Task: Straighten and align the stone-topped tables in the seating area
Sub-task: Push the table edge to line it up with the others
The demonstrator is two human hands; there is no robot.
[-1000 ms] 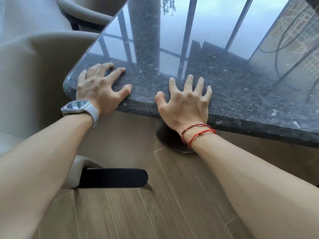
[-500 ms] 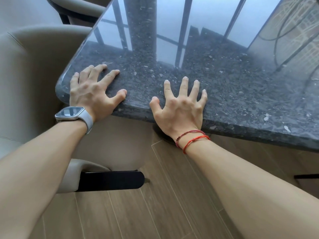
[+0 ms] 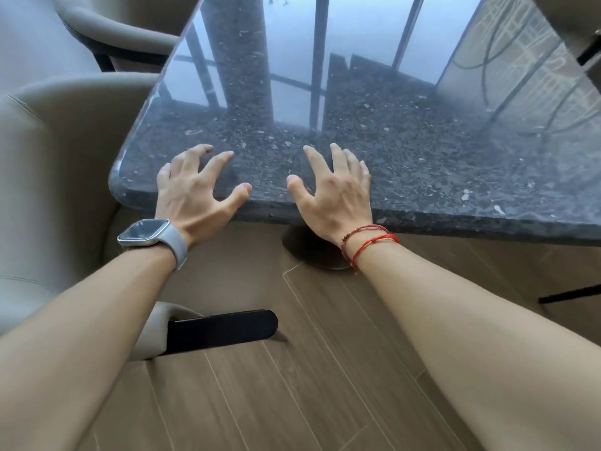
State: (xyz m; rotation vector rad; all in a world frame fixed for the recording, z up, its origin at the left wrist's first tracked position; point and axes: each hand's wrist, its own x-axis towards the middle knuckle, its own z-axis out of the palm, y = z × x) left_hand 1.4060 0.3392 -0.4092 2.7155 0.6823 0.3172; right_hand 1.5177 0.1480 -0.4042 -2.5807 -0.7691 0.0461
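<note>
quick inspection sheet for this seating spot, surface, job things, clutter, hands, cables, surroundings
surface: top of dark speckled stone, polished, mirroring window bars
job's things: one table in view, rounded corner at near left, on a round base
clutter: nothing seen
hands: left hand over the near-left corner, right hand over the near edge; both spread and holding nothing; contact with the stone unclear
cables: nothing seen, only curved lines reflected in the top
surroundings: beige chair close beside the table's left edge, second chair behind it, wood-look floor; watch on left wrist, red bracelets on right
</note>
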